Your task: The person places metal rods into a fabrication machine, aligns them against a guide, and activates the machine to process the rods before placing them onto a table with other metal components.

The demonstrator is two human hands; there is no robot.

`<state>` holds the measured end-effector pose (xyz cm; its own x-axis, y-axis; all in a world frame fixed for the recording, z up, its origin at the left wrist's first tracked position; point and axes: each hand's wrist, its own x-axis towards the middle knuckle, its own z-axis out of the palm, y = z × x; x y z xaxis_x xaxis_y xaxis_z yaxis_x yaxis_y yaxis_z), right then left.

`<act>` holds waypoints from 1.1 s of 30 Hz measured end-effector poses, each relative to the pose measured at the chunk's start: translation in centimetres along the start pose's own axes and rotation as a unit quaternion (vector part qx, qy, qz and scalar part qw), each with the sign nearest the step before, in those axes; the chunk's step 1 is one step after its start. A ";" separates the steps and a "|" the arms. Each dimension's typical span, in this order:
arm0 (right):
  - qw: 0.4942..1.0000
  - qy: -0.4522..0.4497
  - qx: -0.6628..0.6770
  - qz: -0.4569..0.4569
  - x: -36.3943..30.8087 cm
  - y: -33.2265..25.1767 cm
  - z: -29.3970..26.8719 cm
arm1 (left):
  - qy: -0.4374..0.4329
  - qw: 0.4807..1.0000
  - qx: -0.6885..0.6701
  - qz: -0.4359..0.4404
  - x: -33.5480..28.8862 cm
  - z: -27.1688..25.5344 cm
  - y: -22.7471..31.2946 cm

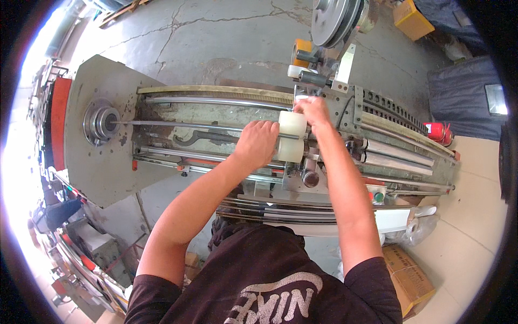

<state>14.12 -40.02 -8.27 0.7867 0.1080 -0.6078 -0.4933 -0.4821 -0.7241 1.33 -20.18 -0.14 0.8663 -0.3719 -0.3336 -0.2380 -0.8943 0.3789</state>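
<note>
Strong light fr. far L blows out that side; guide rods (pixel 216 102) carry thin glints, off-white rolls (pixel 293 123) look bright, & R-side floor tiles (pixel 477 186) are evenly lit. Ctr fairly sharp, L rim hazy. Fisheye bows long edges, w/ blk vignette L/R.

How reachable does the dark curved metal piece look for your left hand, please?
Probably yes: the left hand is near the dark curved metal piece, whose hooked end looks uncovered.

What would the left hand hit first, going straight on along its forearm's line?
Likely the near edge of the upper pale roller, just beside the left hand; depth and contact are unclear here.
</note>
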 end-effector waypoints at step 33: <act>0.968 0.191 -0.083 -0.140 -24.0 18.9 0.7 | 0.083 0.994 0.065 0.041 1.0 1.1 -0.8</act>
<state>-14.34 -51.07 -7.58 0.9762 -0.0593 -0.2087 -0.2002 -0.6168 -0.7613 1.90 -20.14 -1.73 0.8992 -0.4091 -0.1549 -0.3568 -0.8908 0.2812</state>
